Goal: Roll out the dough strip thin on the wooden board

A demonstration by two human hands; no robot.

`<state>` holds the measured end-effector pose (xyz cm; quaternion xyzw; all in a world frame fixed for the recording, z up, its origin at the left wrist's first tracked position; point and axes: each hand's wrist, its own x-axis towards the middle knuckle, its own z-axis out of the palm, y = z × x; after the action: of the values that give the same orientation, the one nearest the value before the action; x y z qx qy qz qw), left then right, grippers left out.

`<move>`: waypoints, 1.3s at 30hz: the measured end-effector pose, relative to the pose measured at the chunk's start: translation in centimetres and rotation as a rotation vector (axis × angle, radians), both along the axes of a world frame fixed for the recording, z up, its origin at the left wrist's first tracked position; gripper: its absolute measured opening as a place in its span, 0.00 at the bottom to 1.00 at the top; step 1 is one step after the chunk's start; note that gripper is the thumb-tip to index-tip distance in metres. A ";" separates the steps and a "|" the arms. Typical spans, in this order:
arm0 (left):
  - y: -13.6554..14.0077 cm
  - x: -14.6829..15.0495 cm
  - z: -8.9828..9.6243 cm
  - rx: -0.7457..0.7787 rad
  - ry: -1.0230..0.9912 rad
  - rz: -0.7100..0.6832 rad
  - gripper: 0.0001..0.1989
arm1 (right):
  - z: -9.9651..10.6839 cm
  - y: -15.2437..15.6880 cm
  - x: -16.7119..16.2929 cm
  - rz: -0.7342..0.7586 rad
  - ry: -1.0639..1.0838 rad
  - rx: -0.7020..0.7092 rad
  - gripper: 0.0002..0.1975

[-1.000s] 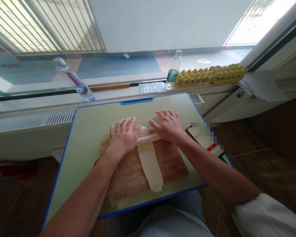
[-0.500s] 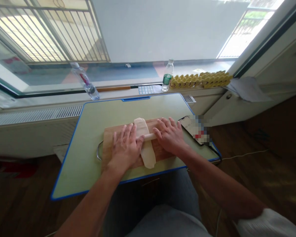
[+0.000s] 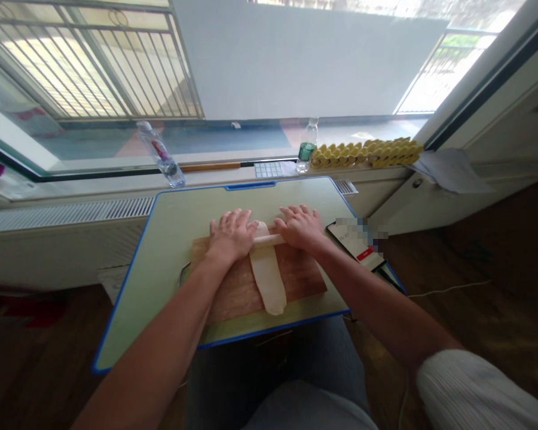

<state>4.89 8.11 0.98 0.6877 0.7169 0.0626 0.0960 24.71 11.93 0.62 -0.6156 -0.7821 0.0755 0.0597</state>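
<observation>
Where dough (image 3: 269, 279) is crossed by a rolling pin (image 3: 268, 240), the pin's ends are covered by the left hand (image 3: 232, 236) and right hand (image 3: 301, 228), both outspread.

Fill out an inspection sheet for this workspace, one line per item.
Surface: pale green table with blue edging; a wooden board lies on it.
Work items: flat strip of dough across the board, near end slightly past its near edge; rolling pin across the dough.
Clutter: phone at the table's right side; two plastic bottles and yellow egg trays on the sill.
Hands: left hand and right hand palm down at the pin's two ends, fingers extended.
Cables: pale cable on the floor, right.
Surroundings: large window ahead; loose papers at right.
</observation>
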 end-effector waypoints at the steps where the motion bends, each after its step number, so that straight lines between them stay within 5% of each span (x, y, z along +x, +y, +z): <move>1: 0.6 -0.1 0.1 -0.011 -0.004 0.002 0.35 | 0.1 0.6 -0.1 0.001 0.006 -0.009 0.31; 12: 4.0 -0.8 0.3 -0.077 -0.031 0.026 0.36 | 0.3 3.7 -0.9 -0.024 0.040 -0.040 0.32; 26: -7.1 2.1 -0.5 0.136 0.032 -0.073 0.34 | -0.5 -8.1 1.5 0.021 -0.062 0.141 0.35; 39: -13.9 2.5 -1.5 0.185 0.003 -0.117 0.33 | -1.4 -14.9 3.5 0.058 0.011 0.162 0.33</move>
<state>7.40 -5.77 -0.48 0.7345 0.6667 0.1216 0.0345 28.21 -2.98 -0.81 -0.5853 -0.8029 0.0173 0.1114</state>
